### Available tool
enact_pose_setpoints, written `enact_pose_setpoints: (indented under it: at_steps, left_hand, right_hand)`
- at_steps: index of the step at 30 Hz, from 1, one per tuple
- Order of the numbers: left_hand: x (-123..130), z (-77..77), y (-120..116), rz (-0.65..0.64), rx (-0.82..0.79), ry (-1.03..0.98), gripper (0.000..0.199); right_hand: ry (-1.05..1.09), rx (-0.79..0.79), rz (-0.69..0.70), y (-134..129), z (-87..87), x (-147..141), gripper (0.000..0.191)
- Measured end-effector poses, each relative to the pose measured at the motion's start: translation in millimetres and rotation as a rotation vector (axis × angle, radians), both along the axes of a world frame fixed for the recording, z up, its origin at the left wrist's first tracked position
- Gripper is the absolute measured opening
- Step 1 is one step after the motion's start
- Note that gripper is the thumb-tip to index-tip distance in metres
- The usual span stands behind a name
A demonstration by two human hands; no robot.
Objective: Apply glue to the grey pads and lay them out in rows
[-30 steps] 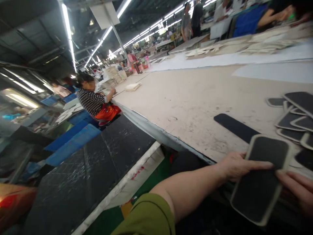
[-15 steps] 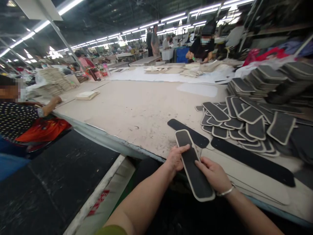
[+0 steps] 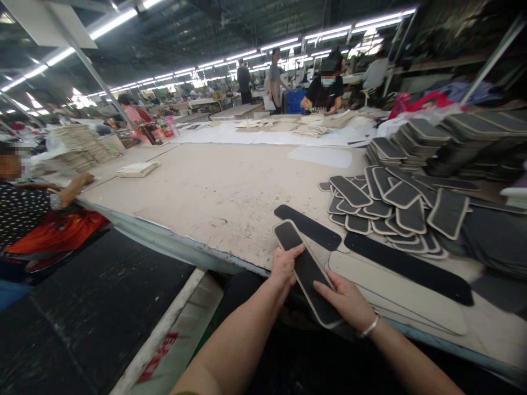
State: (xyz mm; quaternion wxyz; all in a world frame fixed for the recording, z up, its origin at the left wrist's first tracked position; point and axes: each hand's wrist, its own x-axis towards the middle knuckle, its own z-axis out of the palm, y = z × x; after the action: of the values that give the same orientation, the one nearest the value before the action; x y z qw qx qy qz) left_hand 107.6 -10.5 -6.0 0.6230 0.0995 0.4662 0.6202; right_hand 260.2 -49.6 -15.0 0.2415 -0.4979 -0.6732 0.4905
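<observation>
A long dark panel with a pale rim (image 3: 309,270) is held tilted over the table's front edge. My left hand (image 3: 285,265) grips its left side, with a finger lying on the dark face. On its right side my right hand (image 3: 349,299) is closed, the thumb resting on top and the other fingers partly hidden beneath. Just beyond lies a short black strip (image 3: 308,226), and to the right a longer black strip (image 3: 407,266) on pale long pieces (image 3: 428,307). A loose heap of similar rimmed panels (image 3: 382,208) spreads at the right.
Neat stacks of dark panels (image 3: 424,137) stand behind the heap. A small pale stack (image 3: 138,169) lies on the table (image 3: 206,186) at left. One person (image 3: 24,203) sits at the left edge; another person (image 3: 327,93) works across the table.
The view has shifted, so the table items appear farther left. Both hands still grip the rimmed panel, which sits slightly farther left in view.
</observation>
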Motion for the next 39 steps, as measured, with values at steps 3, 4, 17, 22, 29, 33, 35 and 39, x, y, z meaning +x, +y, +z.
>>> enact_pose_setpoints:
  at_steps: [3, 4, 17, 22, 29, 33, 35, 39]
  left_hand:
    - [-10.5, 5.1, 7.1, 0.072, -0.024, -0.092, 0.026]
    - [-14.1, 7.4, 9.2, 0.081, -0.013, -0.136, 0.024]
    - [-38.6, 0.1, 17.9, 0.200, 0.035, 0.007, 0.023]
    - [-41.3, -10.0, 17.0, 0.091, 0.058, 0.428, 0.032]
    - [-47.8, -11.8, 15.7, -0.131, 0.037, 0.930, 0.015]
    - [-47.1, -3.5, 9.9, -0.377, -0.018, 1.498, 0.014]
    - [-45.3, -1.2, 7.8, -0.443, -0.032, 1.649, 0.015]
    - [-42.4, -1.2, 6.7, -0.476, -0.004, 1.730, 0.012]
  right_hand:
    - [-0.062, 0.041, -0.040, 0.0, 4.9, 4.4, 0.042]
    - [-0.082, 0.044, -0.078, 1.2, 6.8, 7.3, 0.044]
    - [-0.285, 0.242, -0.351, 34.6, 11.4, 57.9, 0.042]
    - [-0.366, 0.282, -0.358, 40.7, 10.0, 67.9, 0.040]
    - [-0.593, 0.332, -0.416, 45.8, -1.4, 88.2, 0.040]
    - [-0.654, 0.469, -0.440, 39.2, -1.9, 78.8, 0.056]
    - [-0.647, 0.585, -0.322, 30.7, -4.0, 57.9, 0.060]
    - [-0.615, 0.694, 0.027, 10.7, -14.2, 1.9, 0.067]
